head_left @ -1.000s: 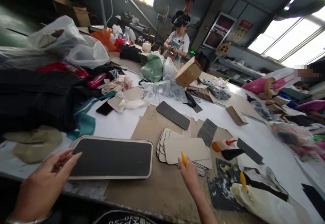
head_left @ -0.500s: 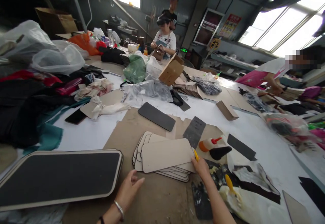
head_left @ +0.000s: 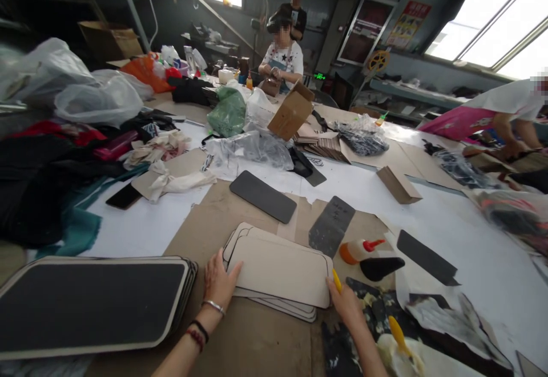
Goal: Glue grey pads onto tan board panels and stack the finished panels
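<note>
Head view. Writing: grey panel [head_left: 334,220] right of centre has handwritten marks, too small to read. Poster [head_left: 409,23] upper right: red header, yellow body, text illegible. Green lit sign [head_left: 319,76] at top centre, symbols blurred.

Stack of beige panels [head_left: 278,268] sits lower centre, on brown sheet [head_left: 257,345] over the white worktop [head_left: 483,246]. Long axis runs roughly left-right, right end a bit lower in the frame. Panels: flat, matte, rounded corners, thin dark edge line; slightly fanned, lower ones stick out at left and along the bottom side.

Hands: left hand [head_left: 221,283] part open at the stack's left end, thumb over the top panel, fingers spread along the edge; can't tell if it grips. Right hand [head_left: 346,304] closed round yellow handle [head_left: 337,280], knuckles at the stack's right end.

Around: dark-faced panels [head_left: 89,305] piled lower left, pale borders, long axis left-right. Squeeze bottle [head_left: 357,251], orange contents, red tip, right of the stack. Second yellow handle [head_left: 399,334] lower right, upright-ish, tilted left.
</note>
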The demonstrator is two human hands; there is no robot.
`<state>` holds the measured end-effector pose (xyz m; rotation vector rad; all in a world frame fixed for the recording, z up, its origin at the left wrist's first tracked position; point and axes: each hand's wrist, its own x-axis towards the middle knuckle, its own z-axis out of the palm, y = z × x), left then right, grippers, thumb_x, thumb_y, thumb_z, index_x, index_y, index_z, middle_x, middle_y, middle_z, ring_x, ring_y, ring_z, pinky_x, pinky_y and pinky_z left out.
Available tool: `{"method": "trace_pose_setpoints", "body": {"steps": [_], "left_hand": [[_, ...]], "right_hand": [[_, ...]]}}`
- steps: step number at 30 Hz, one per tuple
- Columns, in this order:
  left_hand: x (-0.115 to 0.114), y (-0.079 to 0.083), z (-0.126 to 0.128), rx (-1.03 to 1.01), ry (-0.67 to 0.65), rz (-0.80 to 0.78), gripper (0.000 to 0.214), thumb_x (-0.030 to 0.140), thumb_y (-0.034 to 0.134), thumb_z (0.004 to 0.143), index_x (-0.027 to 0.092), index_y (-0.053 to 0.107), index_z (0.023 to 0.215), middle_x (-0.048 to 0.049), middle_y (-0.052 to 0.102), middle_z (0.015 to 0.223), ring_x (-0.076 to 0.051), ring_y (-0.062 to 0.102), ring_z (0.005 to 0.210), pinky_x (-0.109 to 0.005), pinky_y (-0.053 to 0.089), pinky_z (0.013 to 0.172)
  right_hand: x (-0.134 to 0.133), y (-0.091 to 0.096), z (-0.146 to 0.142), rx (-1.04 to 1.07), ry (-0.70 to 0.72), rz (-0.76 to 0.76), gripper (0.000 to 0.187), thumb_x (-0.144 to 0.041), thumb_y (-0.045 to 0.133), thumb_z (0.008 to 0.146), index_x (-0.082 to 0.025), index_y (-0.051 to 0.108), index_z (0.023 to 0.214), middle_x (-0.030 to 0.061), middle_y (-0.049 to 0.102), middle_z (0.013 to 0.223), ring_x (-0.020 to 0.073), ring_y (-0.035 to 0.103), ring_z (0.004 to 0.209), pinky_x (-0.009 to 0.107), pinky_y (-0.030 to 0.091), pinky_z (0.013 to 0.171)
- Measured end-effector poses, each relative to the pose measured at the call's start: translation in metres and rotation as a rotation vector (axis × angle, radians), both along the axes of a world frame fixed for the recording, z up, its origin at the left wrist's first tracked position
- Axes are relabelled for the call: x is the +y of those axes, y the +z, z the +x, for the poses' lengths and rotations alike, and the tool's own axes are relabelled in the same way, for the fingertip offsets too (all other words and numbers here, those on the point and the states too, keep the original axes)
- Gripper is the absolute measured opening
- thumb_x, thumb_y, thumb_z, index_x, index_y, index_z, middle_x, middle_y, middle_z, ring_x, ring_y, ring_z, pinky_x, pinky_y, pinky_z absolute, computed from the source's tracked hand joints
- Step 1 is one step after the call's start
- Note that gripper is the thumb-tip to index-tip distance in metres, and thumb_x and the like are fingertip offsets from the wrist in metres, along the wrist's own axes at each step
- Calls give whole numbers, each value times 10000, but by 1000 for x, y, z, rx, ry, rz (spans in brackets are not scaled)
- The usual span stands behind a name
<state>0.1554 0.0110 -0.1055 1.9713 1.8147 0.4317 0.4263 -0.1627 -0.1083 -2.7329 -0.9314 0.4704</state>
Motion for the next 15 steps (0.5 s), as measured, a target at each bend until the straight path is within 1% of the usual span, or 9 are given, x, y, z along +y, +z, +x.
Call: {"method": "trace_pose_setpoints", "body": {"steps": [4, 6, 8, 11, 15], "left_hand": [[17, -3, 10, 8, 84, -93, 627, 469, 493, 731, 30, 451, 1177, -202, 497, 1146, -303, 431, 1112, -388, 304, 963], [22, -3, 9, 16, 103, -111, 613, 455, 504, 717, 29, 464, 1156, -199, 509, 1126, -298, 440, 1107, -381, 309, 962], [22, -2, 6, 24, 110, -122, 607, 426, 510, 703, 11, 461, 1143, -203, 519, 1110, -295, 449, 1099, -369, 319, 957], [16, -3, -1, 18, 122, -142, 599, 421, 503, 675, 4, 475, 1104, -210, 533, 1083, -302, 461, 1081, -365, 338, 943], [-5, -7, -14, -27, 213, -168, 677, 502, 475, 608, 29, 465, 1091, -212, 527, 1055, -322, 489, 1022, -385, 373, 905]], "right_hand": [[18, -5, -6, 71, 82, 10, 412, -471, 340, 826, -149, 597, 832, 96, 649, 753, 219, 617, 745, 260, 420, 621], [24, -5, -14, 80, 123, 3, 398, -458, 340, 836, -146, 587, 848, 88, 647, 780, 213, 614, 770, 253, 415, 635], [28, -3, -21, 58, 150, -29, 377, -426, 339, 848, -136, 579, 853, 103, 642, 805, 218, 610, 790, 258, 406, 643], [27, 4, -26, 48, 184, -58, 329, -379, 349, 857, -139, 574, 842, 104, 641, 810, 211, 605, 800, 252, 392, 655], [16, 7, -30, 87, 202, -34, 287, -355, 364, 847, -149, 559, 802, 96, 636, 811, 214, 598, 792, 262, 390, 673]]}}
